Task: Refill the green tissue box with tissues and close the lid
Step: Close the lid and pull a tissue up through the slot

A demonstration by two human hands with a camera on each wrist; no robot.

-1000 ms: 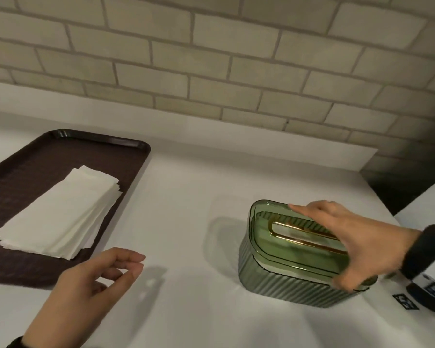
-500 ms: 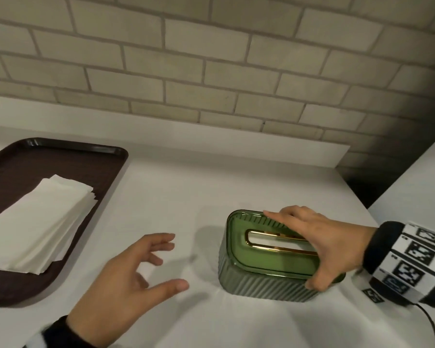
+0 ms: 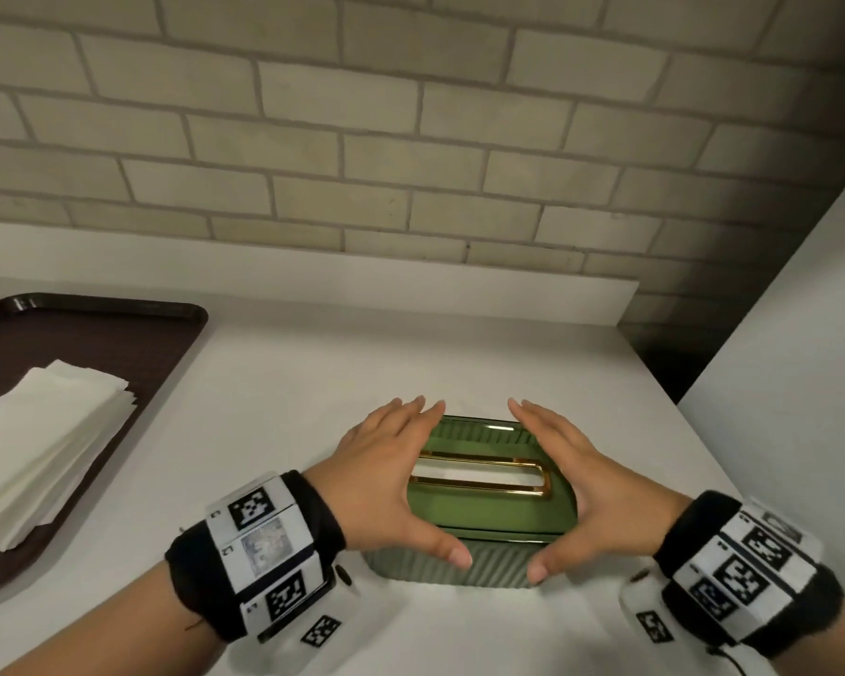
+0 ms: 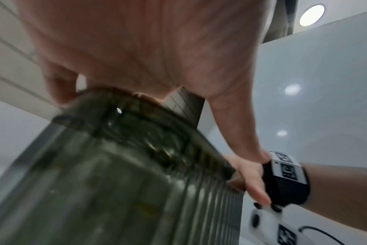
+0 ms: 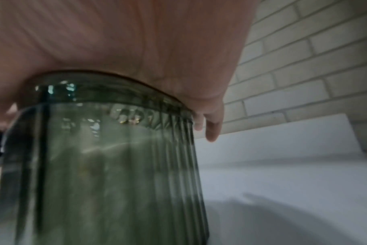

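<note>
The green tissue box [image 3: 484,505] stands on the white counter, its lid with the gold-rimmed slot in place. My left hand [image 3: 391,480] lies over the box's left end. Its fingers reach past the back edge and its thumb [image 3: 454,558] presses the ribbed front wall. My right hand [image 3: 586,490] grips the right end the same way. The left wrist view shows my left hand [image 4: 136,49] on top of the box [image 4: 115,182], with the fingers bent over its far rim. The right hand [image 5: 115,41] covers the box [image 5: 105,165] likewise. A stack of white tissues [image 3: 45,446] lies on the brown tray [image 3: 157,363].
The tray sits at the counter's left edge. A brick wall with a white upstand [image 3: 313,285] runs along the back. At the right stands a white panel [image 3: 801,383] with a dark gap behind it. Bare counter [image 3: 274,407] separates the tray from the box.
My left hand has come off the counter onto the box's left end. The right hand has shifted to the right end, so both hands now hold the box.
</note>
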